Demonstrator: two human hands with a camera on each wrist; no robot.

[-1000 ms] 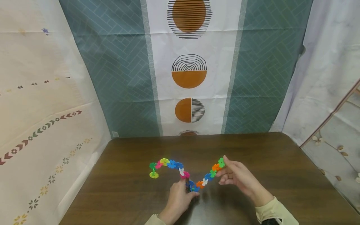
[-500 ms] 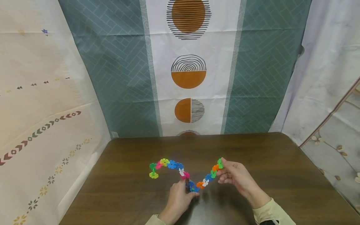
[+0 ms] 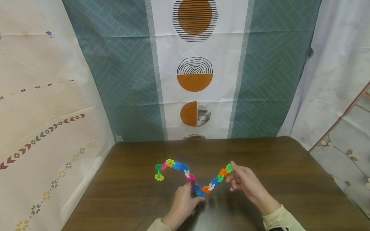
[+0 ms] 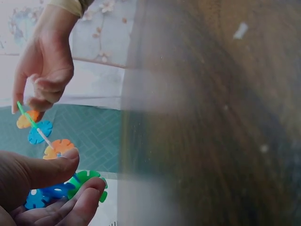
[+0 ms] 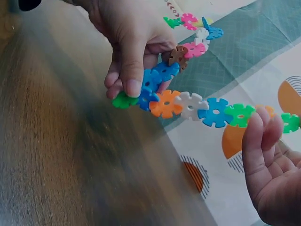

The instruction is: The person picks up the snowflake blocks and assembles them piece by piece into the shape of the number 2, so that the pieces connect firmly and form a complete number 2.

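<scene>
A chain of colourful notched plastic discs (image 3: 177, 165), slotted into one another, is held above the table. My left hand (image 3: 183, 202) grips it near the middle, at the blue discs (image 5: 151, 79). In the right wrist view a green disc (image 5: 124, 100) sits beside the left thumb, out of line with the chain. The chain's left part arches up and curls down to a yellow-green disc (image 3: 159, 177). Its right part slants up to a green end disc (image 3: 229, 168), which my right hand (image 3: 248, 186) pinches. The right fingers partly cover an orange disc (image 5: 264, 109).
Beneath the hands lies a dark brown wooden table (image 3: 130, 199). Behind it hangs a green and white cloth (image 3: 133, 80) with orange circles. Pale patterned cloths hang at the left (image 3: 57, 112) and right (image 3: 332, 96).
The chain's left end has risen slightly. My right hand shifted a little left, then back right with the green end disc. The left hand's grip looks the same.
</scene>
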